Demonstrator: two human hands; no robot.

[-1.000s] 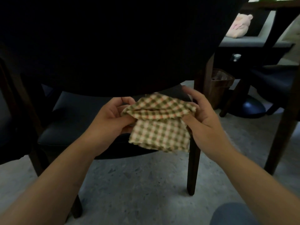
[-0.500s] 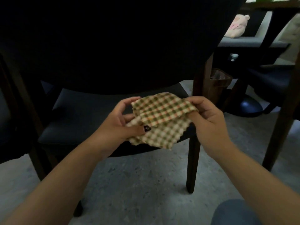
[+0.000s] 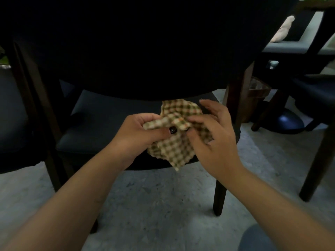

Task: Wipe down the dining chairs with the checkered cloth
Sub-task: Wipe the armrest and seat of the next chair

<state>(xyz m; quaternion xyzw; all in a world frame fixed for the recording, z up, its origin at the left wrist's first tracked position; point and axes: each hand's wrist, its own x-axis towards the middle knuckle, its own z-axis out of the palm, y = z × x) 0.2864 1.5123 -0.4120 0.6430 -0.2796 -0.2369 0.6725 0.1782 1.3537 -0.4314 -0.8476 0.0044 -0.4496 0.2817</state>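
A green-and-cream checkered cloth (image 3: 178, 142) hangs crumpled between both hands, just behind a dark dining chair (image 3: 108, 120). My left hand (image 3: 143, 131) grips the cloth's left part, thumb pressed on top. My right hand (image 3: 212, 134) pinches the cloth's right side with thumb and fingers, the other fingers spread loosely. The chair's black backrest (image 3: 145, 48) fills the upper view and its dark seat lies under the cloth. The cloth's top edge is hidden by the backrest.
More dark chairs stand at the far left (image 3: 14, 115) and at the right (image 3: 315, 98). A wicker bin (image 3: 257, 93) sits behind the chair's right leg. The grey speckled floor (image 3: 163, 205) spreads below. A pink plush toy (image 3: 284, 28) lies at the top right.
The hands have come closer together and bunched the cloth, which was spread flatter before. My right hand moved left over the cloth's middle; a corner now hangs down.
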